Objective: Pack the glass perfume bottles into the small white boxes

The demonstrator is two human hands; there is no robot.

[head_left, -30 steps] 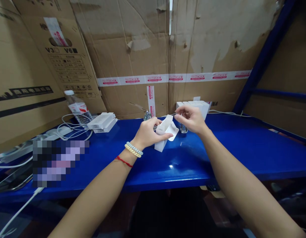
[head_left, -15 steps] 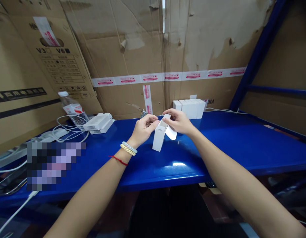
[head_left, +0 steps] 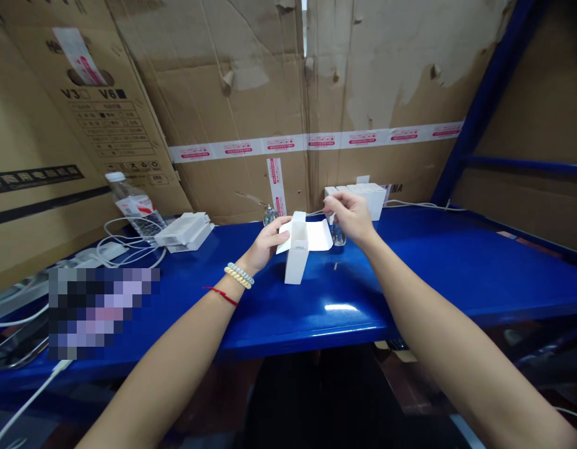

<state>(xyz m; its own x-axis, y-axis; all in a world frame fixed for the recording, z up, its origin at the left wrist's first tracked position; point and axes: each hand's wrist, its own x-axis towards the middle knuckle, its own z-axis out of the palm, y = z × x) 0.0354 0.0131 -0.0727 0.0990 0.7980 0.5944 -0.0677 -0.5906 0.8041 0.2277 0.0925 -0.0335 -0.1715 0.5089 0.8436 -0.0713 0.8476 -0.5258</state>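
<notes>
A white carton (head_left: 296,267) stands upright on the blue table, its top open and its flaps spread out. My left hand (head_left: 268,242) pinches the carton's left flap between thumb and fingers. To the right, my right hand (head_left: 348,215) is closed at the top of a small clear glass bottle (head_left: 339,235); the fingers hide the bottle's upper end. Another small glass object (head_left: 270,215) sits behind my left hand, partly hidden.
White boxes (head_left: 373,201) stand in a row at the back right. At left are more white boxes (head_left: 184,232), a plastic water bottle (head_left: 137,209), white cables and a power strip (head_left: 101,252). Cardboard (head_left: 232,112) walls the back.
My right hand has let go of the carton and moved right and slightly up, to the glass bottle. The carton's flaps now spread wider, and my left hand stays at its left side.
</notes>
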